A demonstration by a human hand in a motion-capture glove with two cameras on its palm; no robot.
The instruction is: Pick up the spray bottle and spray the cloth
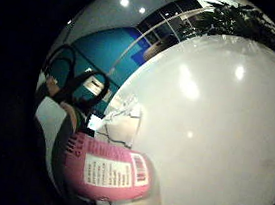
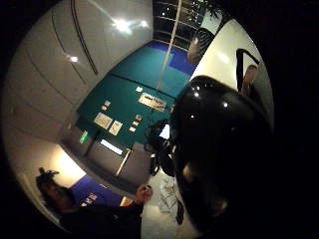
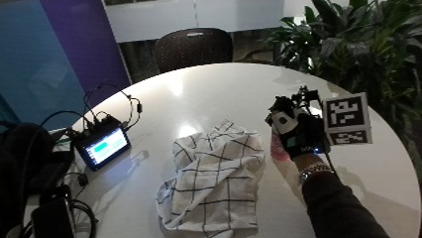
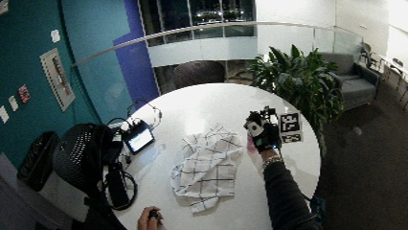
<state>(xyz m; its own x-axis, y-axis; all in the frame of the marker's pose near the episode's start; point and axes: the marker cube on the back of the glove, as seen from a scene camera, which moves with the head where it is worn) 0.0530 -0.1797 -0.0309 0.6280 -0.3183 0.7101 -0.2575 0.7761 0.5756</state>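
Observation:
My gloved right hand (image 3: 300, 131) grips a pink spray bottle (image 3: 278, 148) just right of the cloth, over the white round table (image 3: 198, 94). Only the bottle's pink lower part shows under the glove. The little finger side palm view has the pink body with its white label (image 1: 109, 172) close to the palm. A glossy black rounded part (image 2: 219, 149) fills much of the thumb side view. The white cloth with a black grid (image 3: 211, 178) lies crumpled on the table's middle, also the cloth (image 1: 122, 126) beyond the bottle. I cannot tell whether the bottle touches the table.
A small lit screen (image 3: 102, 146) with cables sits at the table's left edge, beside a black bag (image 3: 26, 158). A dark chair (image 3: 194, 47) stands behind the table and a large plant (image 3: 356, 49) to the right. A bare hand (image 4: 151, 218) rests at the near edge.

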